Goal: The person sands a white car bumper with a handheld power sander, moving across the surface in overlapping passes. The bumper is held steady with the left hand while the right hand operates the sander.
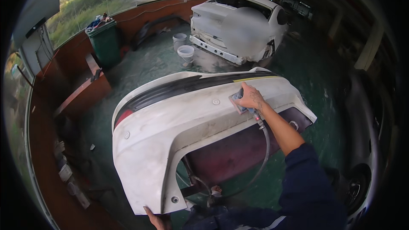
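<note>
A white car bumper (187,115) with a black strip, a yellow tape line and a red reflector lies before me, dull and patchy on its surface. My right hand (252,98) is closed round a small blue-grey air sander (237,104), its pad against the bumper's face right of the middle. From the sander's metal fitting a grey hose (267,145) curves down toward my feet. At the bumper's lower left corner, my left hand (157,220) grips the edge, one digit on top; its other fingers are hidden.
A dark red panel (230,157) shows beneath the bumper. Beyond stands a white car (213,21) stripped of its rear bumper, with white buckets (185,52) beside it. A full green bin (105,44) stands far left, and a dark car (362,145) on the right.
</note>
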`<state>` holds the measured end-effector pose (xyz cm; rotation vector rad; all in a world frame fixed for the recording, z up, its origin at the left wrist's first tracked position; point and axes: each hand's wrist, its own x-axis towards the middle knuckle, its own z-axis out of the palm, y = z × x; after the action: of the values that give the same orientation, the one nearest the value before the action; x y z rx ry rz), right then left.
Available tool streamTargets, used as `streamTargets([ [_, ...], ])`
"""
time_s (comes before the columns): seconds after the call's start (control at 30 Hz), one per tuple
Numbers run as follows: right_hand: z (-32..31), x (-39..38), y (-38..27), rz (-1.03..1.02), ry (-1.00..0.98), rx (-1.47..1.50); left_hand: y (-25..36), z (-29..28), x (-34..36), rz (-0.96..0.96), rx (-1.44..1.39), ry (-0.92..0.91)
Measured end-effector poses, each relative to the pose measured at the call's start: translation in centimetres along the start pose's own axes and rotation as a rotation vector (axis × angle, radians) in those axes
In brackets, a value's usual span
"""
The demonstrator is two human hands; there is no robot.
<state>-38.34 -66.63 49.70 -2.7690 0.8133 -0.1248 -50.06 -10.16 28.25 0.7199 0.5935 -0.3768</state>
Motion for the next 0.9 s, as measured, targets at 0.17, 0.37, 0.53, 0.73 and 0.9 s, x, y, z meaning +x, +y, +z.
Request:
streamTargets([
  [0.17,3.4,-6.3,-11.7,-0.451,0.046,0.073,0.0,-1.3,0.5,0.024,-0.036,-0.026],
  [0.37,9.7,-10.3,-17.0,-0.986,0.381,-0.102,-2.3,-1.3,0.4,0.015,-0.047,-0.071],
  [0.53,8.2,-9.5,-13.8,-1.051,0.48,-0.215,-2.5,1.3,-3.2,0.256,0.103,0.173],
  [0.73,6.2,-6.4,2.2,-1.151,0.519,-0.383,-3.6,2.7,-3.1,0.479,0.211,0.291],
  [0.9,5.2,-5.2,13.0,-1.119,0.516,-0.498,-4.5,4.8,-2.9,0.527,0.219,0.369],
])
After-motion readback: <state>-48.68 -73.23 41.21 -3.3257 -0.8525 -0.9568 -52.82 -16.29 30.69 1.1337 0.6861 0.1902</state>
